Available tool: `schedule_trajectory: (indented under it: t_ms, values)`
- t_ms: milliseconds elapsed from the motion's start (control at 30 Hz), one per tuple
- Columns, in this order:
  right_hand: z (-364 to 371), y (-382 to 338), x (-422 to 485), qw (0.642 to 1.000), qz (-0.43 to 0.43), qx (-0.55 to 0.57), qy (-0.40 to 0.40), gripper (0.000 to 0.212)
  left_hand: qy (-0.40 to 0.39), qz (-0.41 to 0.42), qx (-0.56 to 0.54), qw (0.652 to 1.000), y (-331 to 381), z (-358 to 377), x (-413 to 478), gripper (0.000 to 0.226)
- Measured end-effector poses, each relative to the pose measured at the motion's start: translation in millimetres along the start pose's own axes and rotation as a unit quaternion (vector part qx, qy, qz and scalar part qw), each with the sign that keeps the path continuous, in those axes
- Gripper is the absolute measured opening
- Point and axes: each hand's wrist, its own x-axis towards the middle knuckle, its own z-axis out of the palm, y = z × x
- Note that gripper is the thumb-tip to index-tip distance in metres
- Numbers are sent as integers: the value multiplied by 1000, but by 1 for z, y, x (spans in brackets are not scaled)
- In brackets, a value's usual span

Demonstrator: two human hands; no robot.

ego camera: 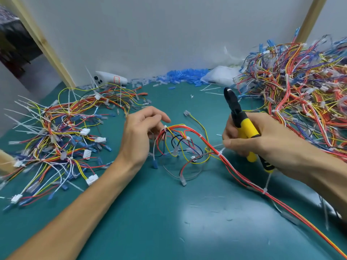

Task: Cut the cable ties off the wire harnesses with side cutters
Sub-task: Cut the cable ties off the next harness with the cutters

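A wire harness of red, yellow, blue and black wires lies on the green mat between my hands, bound by small white cable ties. My right hand grips the yellow-and-black side cutters, jaws pointing up and away, while its thumb and forefinger pinch the harness at a tie. My left hand hovers at the harness's left end with fingers loosely curled; whether it holds a wire is unclear.
A heap of harnesses sprawls at the left, a larger heap at the right. Blue and clear connector sleeves, a white device and a plastic bag line the back wall. Cut tie scraps dot the mat.
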Motion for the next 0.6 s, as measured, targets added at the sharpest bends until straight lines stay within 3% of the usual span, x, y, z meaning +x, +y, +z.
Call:
schedule_trajectory:
  t_ms: [167,233,367,467,600]
  values:
    - [-2,2,3,994,-18,94,56,34,-22,18,-5,1000,0,-3,1,36]
    - [-3,3,6,986,-28,137,89,35,2,39,68,997,-1,-3,2,35]
    - [-7,2,6,973,-52,192,114,41,97,99,281,950,2,-4,4,31]
    - [-6,3,6,981,-60,151,110,33,156,198,342,905,17,-9,-6,22]
    - [2,3,4,989,-71,93,91,34,15,382,359,852,35,18,-38,33]
